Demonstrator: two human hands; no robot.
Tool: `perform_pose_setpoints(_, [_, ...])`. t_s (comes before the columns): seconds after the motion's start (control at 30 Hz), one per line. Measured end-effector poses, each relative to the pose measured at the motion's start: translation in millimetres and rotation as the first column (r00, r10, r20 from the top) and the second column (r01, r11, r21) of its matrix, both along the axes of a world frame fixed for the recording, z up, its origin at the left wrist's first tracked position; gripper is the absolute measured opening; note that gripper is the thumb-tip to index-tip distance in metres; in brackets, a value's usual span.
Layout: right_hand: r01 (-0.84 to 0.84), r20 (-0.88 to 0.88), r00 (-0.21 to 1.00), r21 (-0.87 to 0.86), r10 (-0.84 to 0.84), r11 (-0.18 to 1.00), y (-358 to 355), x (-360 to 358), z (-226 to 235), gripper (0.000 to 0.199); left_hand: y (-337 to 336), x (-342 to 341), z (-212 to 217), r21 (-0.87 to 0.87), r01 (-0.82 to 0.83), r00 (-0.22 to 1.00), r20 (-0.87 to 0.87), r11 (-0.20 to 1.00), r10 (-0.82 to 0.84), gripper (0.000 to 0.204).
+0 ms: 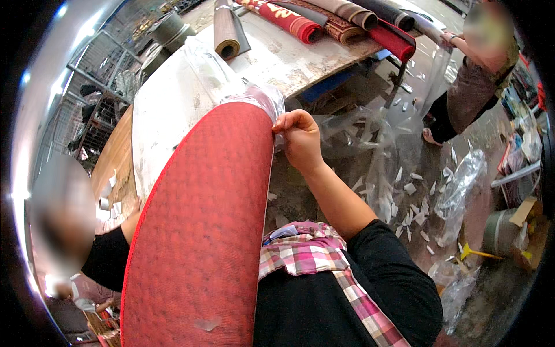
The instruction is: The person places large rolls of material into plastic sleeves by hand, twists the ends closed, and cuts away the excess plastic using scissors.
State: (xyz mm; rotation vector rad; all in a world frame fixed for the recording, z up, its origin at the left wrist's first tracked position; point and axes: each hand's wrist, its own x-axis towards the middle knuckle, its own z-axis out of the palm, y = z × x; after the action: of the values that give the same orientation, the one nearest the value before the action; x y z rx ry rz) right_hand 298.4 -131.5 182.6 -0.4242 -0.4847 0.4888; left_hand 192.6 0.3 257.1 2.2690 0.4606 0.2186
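Worktable (280, 63), red roll (199, 222) pointing lengthwise toward it, right hand (300, 139) pinching edge

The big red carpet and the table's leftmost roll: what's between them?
In the head view, clear plastic and pale tabletop lie between the red carpet and the leftmost roll.

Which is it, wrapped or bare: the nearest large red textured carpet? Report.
Mostly bare: the carpet has its long red face exposed; clear, crinkled plastic film gathers at its far end, beside the right hand.
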Motion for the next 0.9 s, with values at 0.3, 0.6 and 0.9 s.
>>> perform_pose_setpoints(0.3, [0.636, 0.72, 0.629, -0.693, 0.293, 0.34, 8, 13, -29, 0.02, 24, 30, 25, 0.093, 0.125, 0.991, -0.058, 0.988, -0.12, 0.05])
perform_pose_setpoints(0.6, [-0.27, 0.823, 0.198, -0.477, 0.533, 0.837, -96, -90, 84, 0.016, 26, -23, -14, -0.02, 0.025, 0.999, 0.021, 0.999, -0.025, 0.049])
perform_pose_setpoints(0.9, [-0.597, -0.188, 0.683, -0.7, 0.706, 0.392, -54, -90, 22, 0.031, 14, -138, -29, -0.286, -0.317, 0.9, 0.21, 0.904, 0.382, 0.048])
